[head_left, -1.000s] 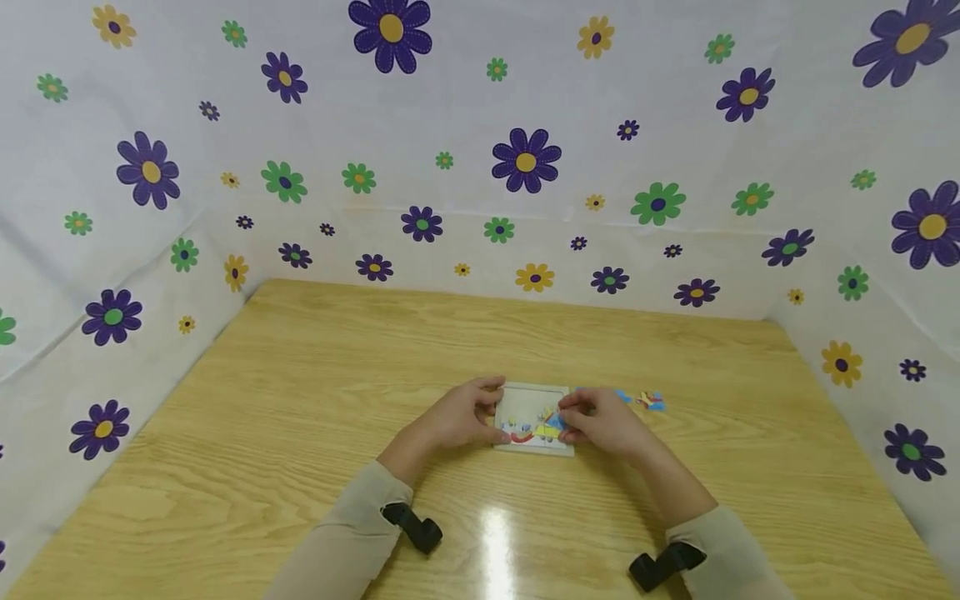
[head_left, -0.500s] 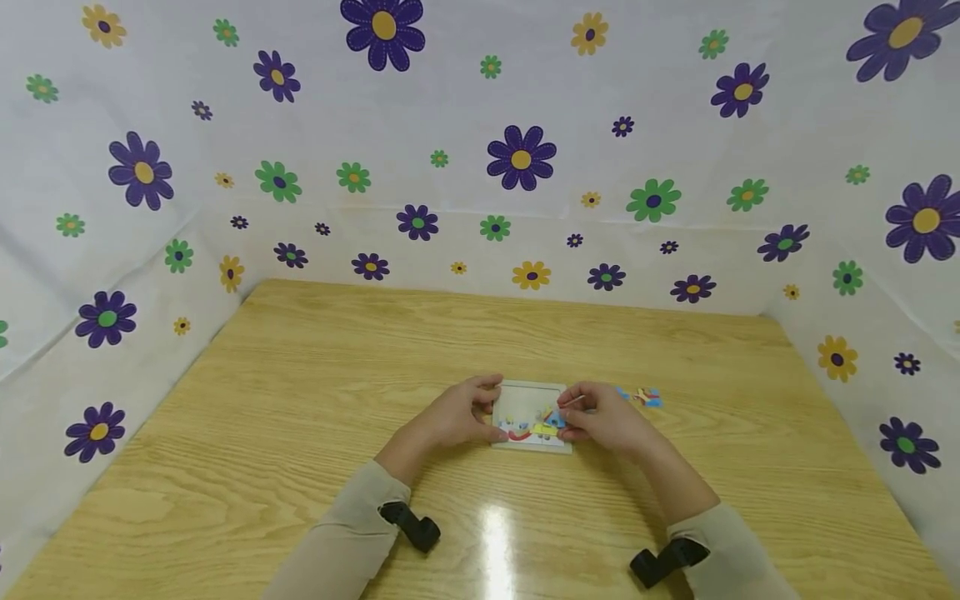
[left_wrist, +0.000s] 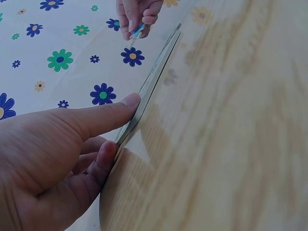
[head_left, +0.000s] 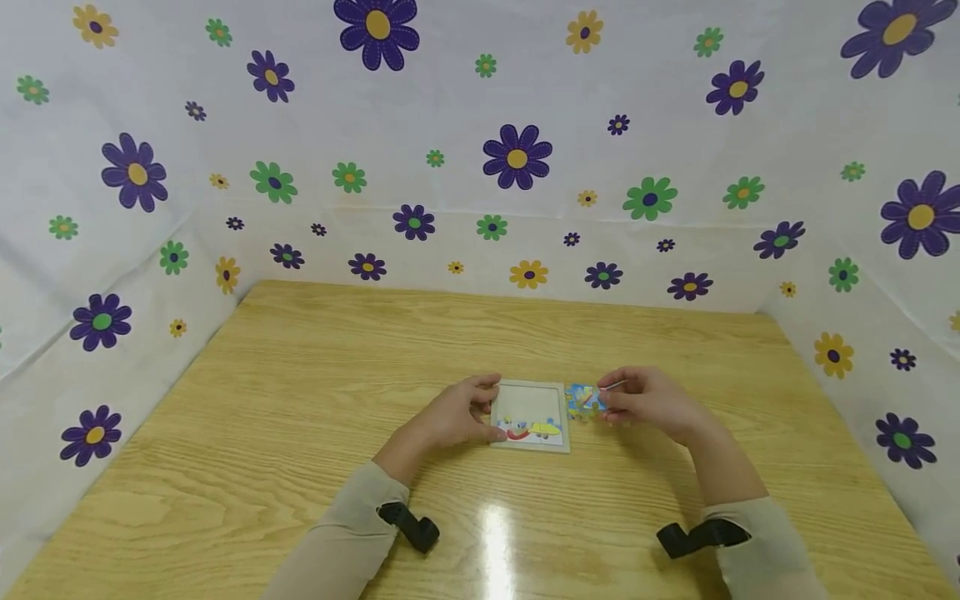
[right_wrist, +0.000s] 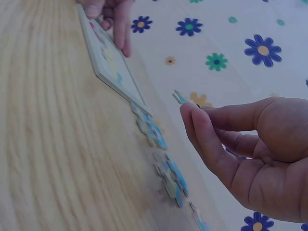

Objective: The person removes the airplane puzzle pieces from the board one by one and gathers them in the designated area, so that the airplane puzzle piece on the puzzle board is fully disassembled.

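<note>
A square puzzle tray point(head_left: 528, 402) with a pale rim lies on the table, its front row filled with yellow, red and white picture pieces. My left hand point(head_left: 453, 414) grips the tray's left edge, thumb near its front corner and fingers towards the back. To the right, my right hand point(head_left: 652, 404) pinches a small blue jigsaw piece point(right_wrist: 179, 97) between thumb and fingertips, raised over the table. Loose jigsaw pieces point(head_left: 581, 400) in blue and yellow lie against the tray's right side, partly behind the right fingers. More loose pieces point(right_wrist: 171, 180) show in the right wrist view.
The wood-grain table point(head_left: 360, 350) extends around the tray on every side. A white cloth point(head_left: 420, 108) printed with flowers stands at its back and both sides. Black straps point(head_left: 408, 525) are round both sleeved wrists.
My right hand has moved right, from over the tray to beside the loose pieces, carrying a blue piece away from the tray. The left hand still holds the tray's edge.
</note>
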{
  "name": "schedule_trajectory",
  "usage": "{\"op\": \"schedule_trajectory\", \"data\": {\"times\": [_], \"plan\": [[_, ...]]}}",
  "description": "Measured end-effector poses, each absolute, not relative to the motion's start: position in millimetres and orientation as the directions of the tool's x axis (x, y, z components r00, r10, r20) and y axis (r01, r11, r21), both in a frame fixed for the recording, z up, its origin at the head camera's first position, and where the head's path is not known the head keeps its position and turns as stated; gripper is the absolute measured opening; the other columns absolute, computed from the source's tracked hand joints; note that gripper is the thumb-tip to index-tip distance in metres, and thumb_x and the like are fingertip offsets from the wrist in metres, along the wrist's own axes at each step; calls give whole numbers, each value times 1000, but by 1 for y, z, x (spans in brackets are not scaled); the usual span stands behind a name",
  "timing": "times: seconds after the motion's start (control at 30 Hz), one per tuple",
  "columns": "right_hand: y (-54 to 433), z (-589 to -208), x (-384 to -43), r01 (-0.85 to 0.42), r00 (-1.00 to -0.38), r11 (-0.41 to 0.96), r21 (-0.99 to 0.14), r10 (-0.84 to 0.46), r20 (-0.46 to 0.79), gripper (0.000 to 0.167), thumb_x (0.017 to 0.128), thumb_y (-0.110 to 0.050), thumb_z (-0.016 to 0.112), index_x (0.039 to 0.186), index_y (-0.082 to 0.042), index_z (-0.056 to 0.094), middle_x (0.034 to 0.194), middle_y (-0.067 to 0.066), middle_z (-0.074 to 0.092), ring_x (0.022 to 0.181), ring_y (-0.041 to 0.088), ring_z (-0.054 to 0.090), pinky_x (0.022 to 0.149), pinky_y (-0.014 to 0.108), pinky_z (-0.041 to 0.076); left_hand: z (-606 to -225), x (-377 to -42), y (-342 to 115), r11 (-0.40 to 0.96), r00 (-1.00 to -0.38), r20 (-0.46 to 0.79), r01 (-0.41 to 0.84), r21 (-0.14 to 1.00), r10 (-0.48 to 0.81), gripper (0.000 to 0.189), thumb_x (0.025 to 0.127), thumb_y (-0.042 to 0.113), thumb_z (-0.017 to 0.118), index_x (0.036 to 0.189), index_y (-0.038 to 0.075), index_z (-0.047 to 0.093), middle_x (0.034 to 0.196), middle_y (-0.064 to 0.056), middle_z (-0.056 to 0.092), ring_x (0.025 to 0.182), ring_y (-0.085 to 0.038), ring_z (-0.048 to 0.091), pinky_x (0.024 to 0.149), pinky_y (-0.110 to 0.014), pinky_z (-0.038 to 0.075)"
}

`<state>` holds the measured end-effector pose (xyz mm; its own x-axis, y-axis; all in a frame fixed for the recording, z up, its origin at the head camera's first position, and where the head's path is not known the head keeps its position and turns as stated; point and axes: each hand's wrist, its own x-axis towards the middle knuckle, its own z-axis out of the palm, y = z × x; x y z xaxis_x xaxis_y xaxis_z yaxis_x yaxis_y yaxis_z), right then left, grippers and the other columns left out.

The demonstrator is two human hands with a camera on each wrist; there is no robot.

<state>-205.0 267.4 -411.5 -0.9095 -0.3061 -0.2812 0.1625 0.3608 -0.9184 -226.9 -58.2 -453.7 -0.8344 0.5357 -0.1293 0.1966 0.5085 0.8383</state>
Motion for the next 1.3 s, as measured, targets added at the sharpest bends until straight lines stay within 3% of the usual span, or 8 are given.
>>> {"op": "schedule_trajectory", "data": {"times": [0.17,0.57,0.93,1.3], "plan": [[286,-407,-207,162,-906,354,-921,-316,-281,40,101,-9,58,130,16,47,101,10,66,86,14,71,82,29,59,-453,-228,-57,500,-833,-124,198,843,539,74,82,17,84,145,0,49,162,2,34,109,-15,53,90,-28,50],[316,-404,-206,184,-892,394,-900,-318,-322,42,99,-9,61,131,15,48,110,14,66,95,20,72,85,32,58,-454,-230,-54,493,-833,-116,203,846,541,75,81,16,85,144,-2,49,161,1,35,106,-15,52,86,-25,50],[340,-407,-203,251,-887,425,-870,-258,-382,44,96,-15,68,126,13,53,101,9,69,84,14,70,78,28,59,-456,-229,-52,494,-833,-127,190,849,539,75,81,18,84,145,1,49,161,4,35,106,-15,51,88,-26,50],[342,-419,-201,239,-892,477,-846,-235,-385,30,93,-5,68,115,14,59,91,10,70,78,17,70,72,30,60,-455,-227,-56,517,-838,-126,202,832,531,75,81,19,85,145,1,50,162,3,35,110,-16,53,90,-29,51]]}}
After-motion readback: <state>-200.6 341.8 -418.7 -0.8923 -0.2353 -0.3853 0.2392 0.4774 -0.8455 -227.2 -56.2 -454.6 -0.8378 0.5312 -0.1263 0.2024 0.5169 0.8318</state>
